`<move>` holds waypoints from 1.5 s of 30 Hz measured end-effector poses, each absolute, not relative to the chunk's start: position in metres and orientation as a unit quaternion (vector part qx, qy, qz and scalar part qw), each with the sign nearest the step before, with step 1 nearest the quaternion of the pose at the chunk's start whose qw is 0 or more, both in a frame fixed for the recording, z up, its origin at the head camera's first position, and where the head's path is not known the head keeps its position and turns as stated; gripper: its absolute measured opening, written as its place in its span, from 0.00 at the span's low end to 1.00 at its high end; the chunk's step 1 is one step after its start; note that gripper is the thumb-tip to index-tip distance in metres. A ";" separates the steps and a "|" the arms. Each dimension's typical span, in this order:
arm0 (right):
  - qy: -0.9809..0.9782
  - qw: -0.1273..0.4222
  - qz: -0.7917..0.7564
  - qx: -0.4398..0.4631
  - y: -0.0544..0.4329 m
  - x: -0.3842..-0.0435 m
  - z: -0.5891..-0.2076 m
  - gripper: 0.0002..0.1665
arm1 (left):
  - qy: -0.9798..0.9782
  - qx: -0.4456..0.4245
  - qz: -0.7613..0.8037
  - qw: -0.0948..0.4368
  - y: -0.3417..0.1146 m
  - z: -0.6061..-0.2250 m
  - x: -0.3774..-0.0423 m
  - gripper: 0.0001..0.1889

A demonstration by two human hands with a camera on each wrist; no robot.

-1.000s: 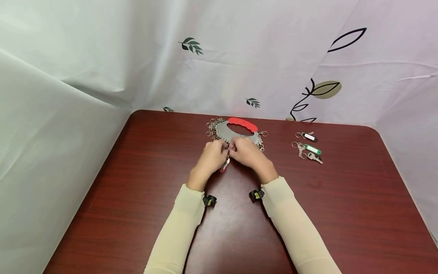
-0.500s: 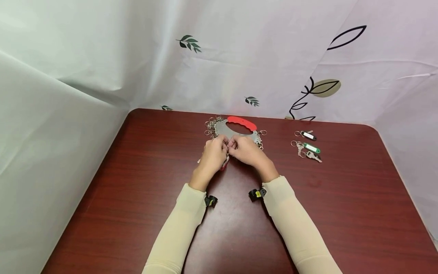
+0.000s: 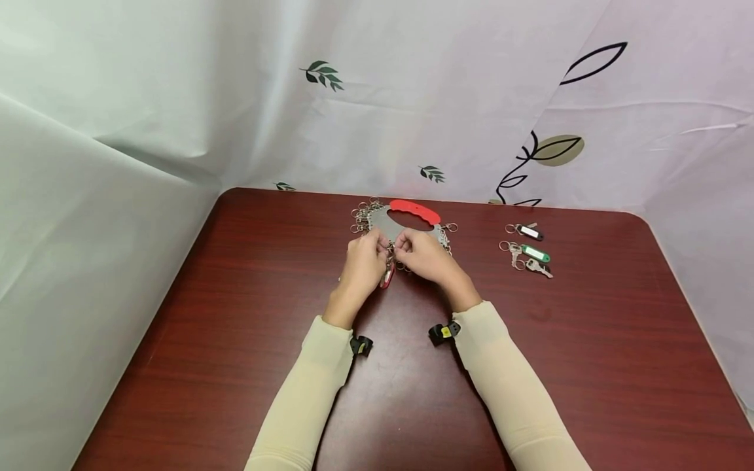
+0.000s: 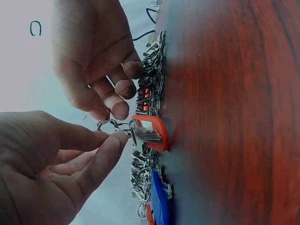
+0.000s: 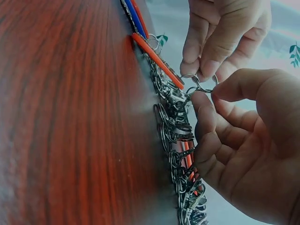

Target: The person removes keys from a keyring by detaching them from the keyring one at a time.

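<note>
My left hand point(image 3: 363, 265) pinches a key ring between thumb and forefinger. From it hang a silver key point(image 4: 149, 137) and a red key tag point(image 4: 162, 133). My right hand point(image 3: 430, 257) meets it fingertip to fingertip and pinches a metal ring point(image 5: 214, 85) linked with or touching the left hand's ring; which of the two cannot be told. Behind both hands lies a grey metal key holder plate point(image 3: 383, 224) with a red grip point(image 3: 415, 210). Many small rings and clips line its edge, partly hidden by the hands.
On the table's right lie a black key tag point(image 3: 530, 231), a green key tag point(image 3: 535, 253) and a loose key point(image 3: 538, 267) beside them. A blue tag point(image 4: 160, 199) hangs low beside the plate's rings. A white patterned curtain point(image 3: 377, 98) stands behind the table point(image 3: 589, 340).
Both hands stay together at the plate's front edge, shifting only slightly. The fingers have lifted a little, and the red tag below the left hand has swung and tilted.
</note>
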State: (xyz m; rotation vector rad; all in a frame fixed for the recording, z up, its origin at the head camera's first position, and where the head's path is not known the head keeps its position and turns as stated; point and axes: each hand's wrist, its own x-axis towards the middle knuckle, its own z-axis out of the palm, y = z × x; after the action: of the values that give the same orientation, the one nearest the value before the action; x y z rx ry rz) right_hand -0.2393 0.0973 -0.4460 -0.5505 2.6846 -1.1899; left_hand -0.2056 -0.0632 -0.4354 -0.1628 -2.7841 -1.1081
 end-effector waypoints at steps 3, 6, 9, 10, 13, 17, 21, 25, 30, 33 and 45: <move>0.892 0.078 -0.404 -0.186 0.098 -0.239 -0.446 0.05 | -0.925 -0.055 -0.370 0.074 -0.064 -0.436 -0.205 0.05; 0.887 0.079 -0.415 -0.188 0.098 -0.240 -0.446 0.04 | -0.921 -0.057 -0.376 0.082 -0.064 -0.436 -0.205 0.05; 0.880 0.079 -0.427 -0.191 0.098 -0.240 -0.446 0.04 | -0.917 -0.058 -0.384 0.091 -0.065 -0.437 -0.205 0.05; 0.878 0.079 -0.431 -0.192 0.098 -0.240 -0.446 0.04 | -0.915 -0.058 -0.387 0.093 -0.065 -0.437 -0.205 0.05; 0.871 0.081 -0.444 -0.195 0.099 -0.240 -0.446 0.05 | -0.910 -0.058 -0.398 0.099 -0.065 -0.437 -0.205 0.06; 0.864 0.087 -0.456 -0.196 0.101 -0.239 -0.445 0.04 | -0.905 -0.051 -0.409 0.105 -0.066 -0.437 -0.204 0.06; 0.861 0.090 -0.461 -0.197 0.102 -0.240 -0.444 0.04 | -0.902 -0.046 -0.414 0.114 -0.066 -0.438 -0.205 0.06; 0.860 0.089 -0.463 -0.193 0.102 -0.240 -0.444 0.04 | -0.902 -0.044 -0.413 0.117 -0.066 -0.438 -0.205 0.06; 0.860 0.089 -0.465 -0.192 0.101 -0.239 -0.442 0.04 | -0.905 -0.037 -0.411 0.107 -0.065 -0.439 -0.205 0.06; 0.860 0.088 -0.465 -0.193 0.100 -0.239 -0.442 0.04 | -0.906 -0.035 -0.408 0.106 -0.065 -0.440 -0.206 0.06; 0.864 0.079 -0.456 -0.199 0.099 -0.239 -0.442 0.05 | -0.916 -0.035 -0.386 0.107 -0.064 -0.438 -0.204 0.06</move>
State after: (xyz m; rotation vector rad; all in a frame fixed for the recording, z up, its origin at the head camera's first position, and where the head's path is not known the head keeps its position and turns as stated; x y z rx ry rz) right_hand -0.2385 0.0988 -0.4424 -0.5941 2.5847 -1.3647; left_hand -0.2040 -0.0641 -0.4376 -0.1022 -2.6952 -1.1350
